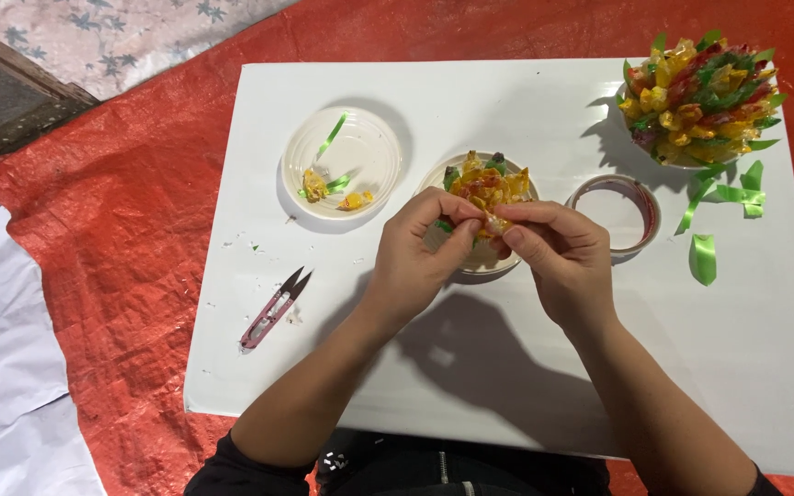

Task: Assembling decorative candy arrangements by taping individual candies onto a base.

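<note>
An orange tarp (130, 220) covers the floor, and on it lies a white board (507, 367) that fills most of the view. At two o'clock on the board sits a bowl heaped with yellow, red and green wrapped pieces (698, 96), with loose green ribbon strips (723, 207) just below it. Near the centre, the left hand (420, 257) and right hand (558, 253) meet over a small white dish (484, 260), thumbs and forefingers pinching a crinkled yellow-orange cluster (487, 190) from either side; the other fingers are curled in. A tape roll (618, 213) lies at three o'clock of the hands, touching nothing. At eleven o'clock is a white plate (342, 161) holding a few scraps. Pink thread snips (275, 310) lie at eight o'clock.
</note>
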